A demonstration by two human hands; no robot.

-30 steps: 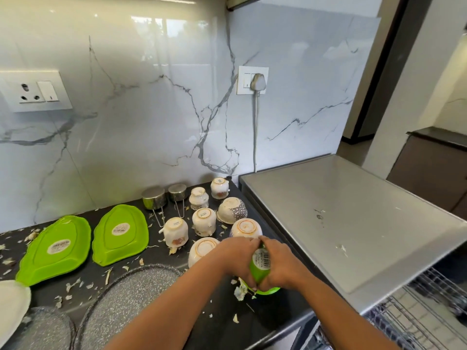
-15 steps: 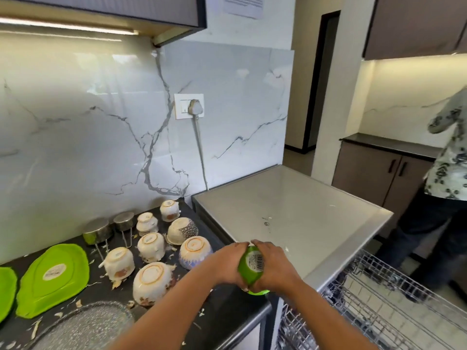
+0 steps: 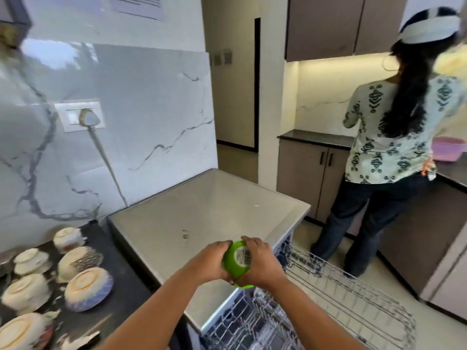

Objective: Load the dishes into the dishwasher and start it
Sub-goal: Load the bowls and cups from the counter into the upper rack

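Marble-walled kitchen, a green bowl (image 3: pixel 237 261) held in both hands above the front edge of the steel dishwasher top (image 3: pixel 202 210).

Dark counter (image 3: pixel 126 281) at the left carries upturned cups (image 3: pixel 25 293) and a blue-rimmed bowl (image 3: pixel 88 285), all upside down, with scraps lying near them; a plug (image 3: pixel 89 118) sits in the wall socket above. Left hand (image 3: pixel 209 263) wraps its fingers round the green bowl's left side, and the right hand (image 3: pixel 260 265) curls its fingers over the right side and top. Its barcode sticker faces up. Below and to the right the wire dishwasher rack (image 3: pixel 328 299) is pulled out. Farther right a second person (image 3: pixel 386 137) stands, back turned, at another counter (image 3: pixel 316 140) near a pink basin (image 3: pixel 446 151).
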